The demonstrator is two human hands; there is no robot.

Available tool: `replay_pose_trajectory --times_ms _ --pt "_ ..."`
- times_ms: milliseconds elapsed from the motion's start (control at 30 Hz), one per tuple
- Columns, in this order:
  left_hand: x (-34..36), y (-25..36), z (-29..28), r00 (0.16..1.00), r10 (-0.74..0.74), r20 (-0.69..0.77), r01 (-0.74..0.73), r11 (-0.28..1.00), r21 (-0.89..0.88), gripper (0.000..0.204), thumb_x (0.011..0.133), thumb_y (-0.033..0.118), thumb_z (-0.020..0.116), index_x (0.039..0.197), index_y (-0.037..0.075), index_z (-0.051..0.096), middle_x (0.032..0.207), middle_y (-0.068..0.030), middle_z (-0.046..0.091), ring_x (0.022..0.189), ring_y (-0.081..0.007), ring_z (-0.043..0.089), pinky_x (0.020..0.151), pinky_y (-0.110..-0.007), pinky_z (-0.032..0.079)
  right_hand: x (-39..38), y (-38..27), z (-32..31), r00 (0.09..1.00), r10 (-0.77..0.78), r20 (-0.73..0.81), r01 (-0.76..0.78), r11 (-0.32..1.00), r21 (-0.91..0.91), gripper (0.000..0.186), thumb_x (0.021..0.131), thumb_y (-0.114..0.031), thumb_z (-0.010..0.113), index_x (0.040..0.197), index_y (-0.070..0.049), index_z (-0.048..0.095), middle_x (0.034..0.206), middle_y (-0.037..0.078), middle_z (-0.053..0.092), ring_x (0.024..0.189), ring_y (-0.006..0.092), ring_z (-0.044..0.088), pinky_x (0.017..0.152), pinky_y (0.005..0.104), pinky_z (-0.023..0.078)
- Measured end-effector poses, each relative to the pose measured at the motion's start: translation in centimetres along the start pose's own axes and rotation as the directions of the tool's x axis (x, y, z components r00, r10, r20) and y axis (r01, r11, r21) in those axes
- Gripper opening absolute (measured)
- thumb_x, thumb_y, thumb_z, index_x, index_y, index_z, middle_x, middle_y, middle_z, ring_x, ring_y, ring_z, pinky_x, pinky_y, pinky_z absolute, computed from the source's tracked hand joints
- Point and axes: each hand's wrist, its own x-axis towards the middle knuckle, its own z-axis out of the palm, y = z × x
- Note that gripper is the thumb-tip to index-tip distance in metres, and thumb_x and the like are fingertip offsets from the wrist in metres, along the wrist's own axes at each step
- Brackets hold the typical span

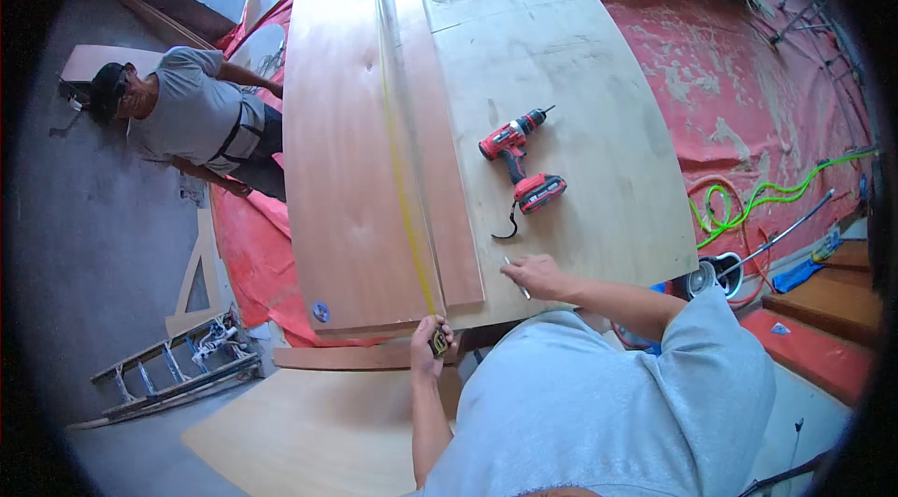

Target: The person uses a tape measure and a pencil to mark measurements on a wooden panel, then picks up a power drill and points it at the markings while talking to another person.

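Observation:
At the near edge of a reddish wood panel (341, 142), my left hand (426, 357) is closed around a tape measure (438, 341). Its yellow blade (404, 202) runs out along the panel toward the far end. Beside that panel lies a narrower wood strip (456, 259), and both rest on a pale plywood sheet (589, 76). My right hand (536, 275) grips a slim, pale, pen-like tool (516, 284) just above the plywood. Beyond that hand, a red and black cordless drill (514, 144) with a dark wrist strap lies on the sheet.
Another person (201, 104) stands left of the panels. A ladder (178, 371) lies on the floor at lower left, near a triangular wood frame (195, 277). Another board (309, 432) is below the work surface. Green hose (748, 207) coils on red sheeting (673, 57) at right.

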Motion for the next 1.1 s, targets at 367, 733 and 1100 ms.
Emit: replay_pose_trajectory --times_ms 367,733,1100 --pt "4.0 3.1 0.9 0.996 -0.008 0.087 -0.004 0.991 0.135 0.026 0.109 0.033 0.051 0.12 0.01 0.058 0.088 -0.0034 0.062 0.07 -0.0133 0.062 0.057 -0.031 0.056 -1.1 -1.8 4.2 0.946 0.048 -0.32 -0.095 0.986 -0.135 0.045 0.086 -0.018 0.073 0.129 -0.009 0.061 0.136 0.022 0.063 0.125 0.0394 0.061 0.099 0.0517 0.051" --pt "8.2 5.9 -1.9 0.981 0.121 0.151 -0.151 0.966 0.208 0.024 0.104 0.025 0.053 0.123 0.012 0.057 0.084 -0.0018 0.059 0.065 -0.0136 0.061 0.05 -0.032 0.052 0.0 -4.3 7.4 0.898 0.362 -0.252 -0.379 0.925 -0.024 0.071 0.086 -0.024 0.078 0.149 -0.011 0.05 0.16 0.026 0.044 0.151 0.0437 0.038 0.125 0.0503 0.034" --pt "10.2 8.8 -0.9 0.98 0.02 0.198 -0.076 0.957 0.28 0.019 0.107 0.024 0.049 0.122 0.013 0.054 0.084 -0.0017 0.058 0.062 -0.0126 0.06 0.05 -0.031 0.053 1.4 -6.0 8.0 0.837 0.49 -0.245 -0.5 0.866 0.022 0.075 0.08 -0.02 0.085 0.148 -0.013 0.052 0.163 0.024 0.042 0.153 0.0406 0.037 0.126 0.0479 0.033"
